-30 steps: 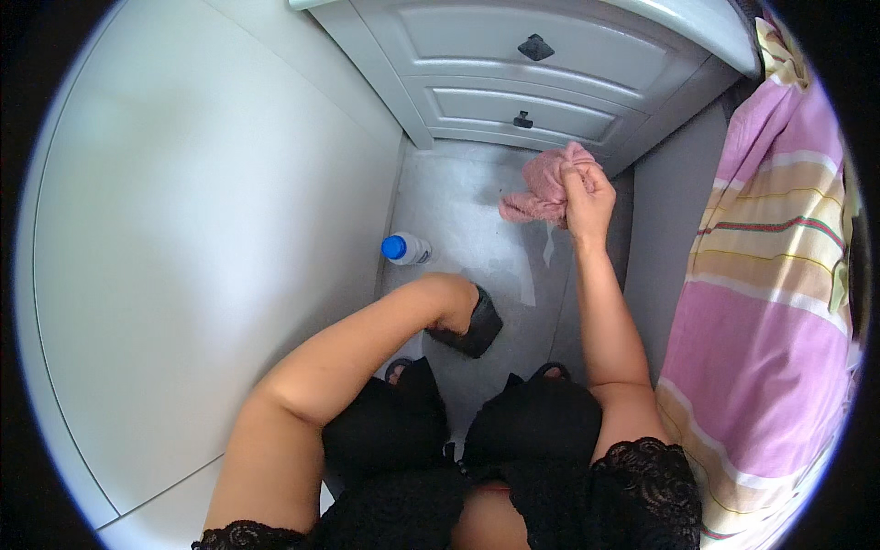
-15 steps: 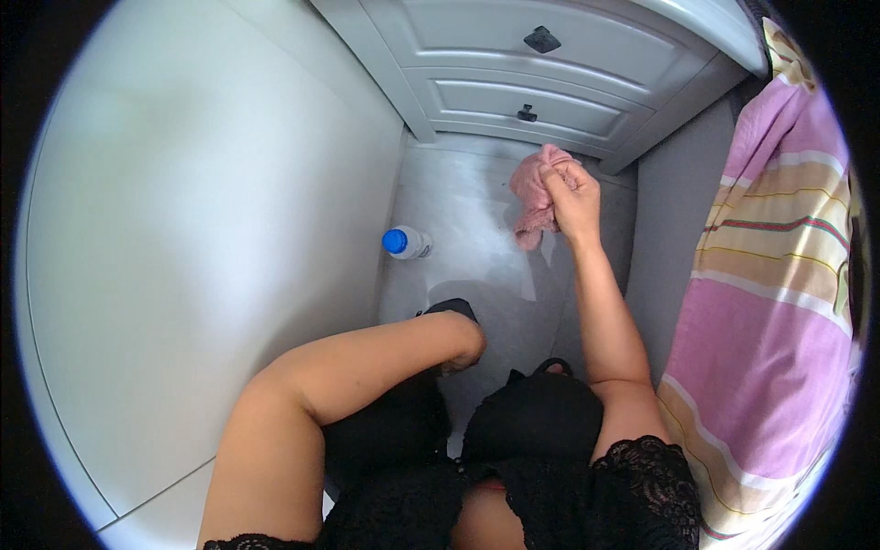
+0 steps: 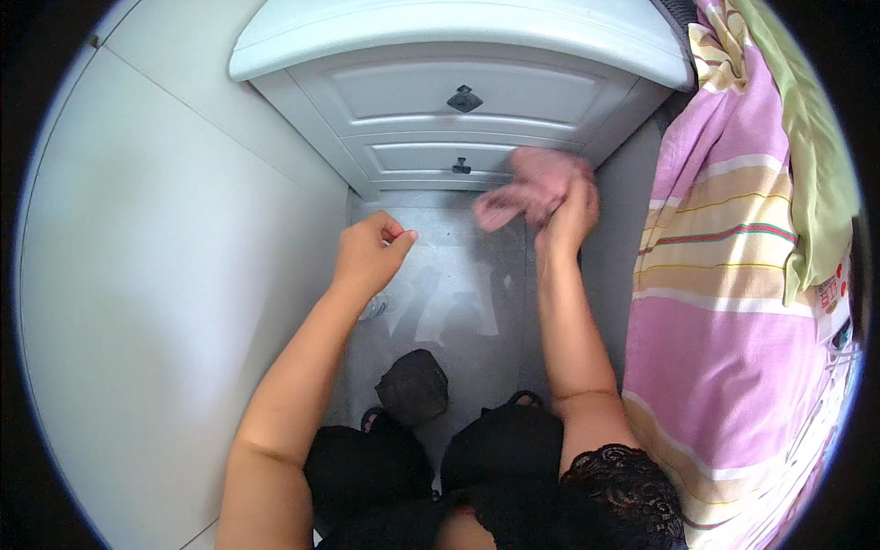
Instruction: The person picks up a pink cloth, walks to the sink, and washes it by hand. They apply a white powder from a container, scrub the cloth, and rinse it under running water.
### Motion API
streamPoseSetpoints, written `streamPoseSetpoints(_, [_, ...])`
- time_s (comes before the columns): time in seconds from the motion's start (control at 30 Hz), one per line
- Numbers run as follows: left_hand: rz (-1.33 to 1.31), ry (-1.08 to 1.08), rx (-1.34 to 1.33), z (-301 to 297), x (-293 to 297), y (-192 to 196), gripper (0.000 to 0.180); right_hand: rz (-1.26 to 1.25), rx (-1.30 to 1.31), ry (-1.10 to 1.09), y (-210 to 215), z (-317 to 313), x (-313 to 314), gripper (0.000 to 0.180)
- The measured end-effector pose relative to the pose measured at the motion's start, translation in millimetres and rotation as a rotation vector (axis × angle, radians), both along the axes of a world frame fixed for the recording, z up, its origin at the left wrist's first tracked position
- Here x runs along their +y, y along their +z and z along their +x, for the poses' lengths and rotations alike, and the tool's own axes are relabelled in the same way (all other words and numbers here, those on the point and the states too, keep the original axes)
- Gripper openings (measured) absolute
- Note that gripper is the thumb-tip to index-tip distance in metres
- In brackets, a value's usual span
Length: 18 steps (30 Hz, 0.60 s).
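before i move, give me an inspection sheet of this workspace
Surface: grey floor; bright patches, wet or reflective, cannot tell.
Things in hand: pink cloth, bunched and motion-blurred, in the right hand.
Clutter: dark lumpy object near the feet; bottle mostly hidden behind the left wrist.
Grip: right closed on cloth; left hand loosely curled, nothing seen in it.
Cables: pale cord-like strands far right, too small to identify.
Surroundings: pale drawer cabinet ahead, shut; striped fabric right; pale panel left.

The top [image 3: 541, 518] is black, and its short right sleeve [image 3: 628, 486] is of black lace with a wavy edge. The left hand [image 3: 368, 252] and right hand [image 3: 573, 215] are bare. The legwear [image 3: 504, 445] is also black.
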<state>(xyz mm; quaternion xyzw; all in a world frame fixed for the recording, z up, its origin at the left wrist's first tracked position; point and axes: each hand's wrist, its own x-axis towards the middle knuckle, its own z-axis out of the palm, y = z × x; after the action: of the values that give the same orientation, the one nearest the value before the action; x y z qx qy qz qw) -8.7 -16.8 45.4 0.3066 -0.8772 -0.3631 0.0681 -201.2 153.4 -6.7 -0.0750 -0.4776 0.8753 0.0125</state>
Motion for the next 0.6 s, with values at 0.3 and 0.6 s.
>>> streamPoseSetpoints(0.3, [0.088, -0.023, 0.007, 6, -2, -52, 0.025, -0.258, -0.638, 0.211, -129, -10, -41, 0.022])
streamPoseSetpoints(0.6, [0.168, -0.001, -0.023, 2, -4, -62, 0.021, 0.607, 0.552, -0.483, -33, -67, 2, 0.032])
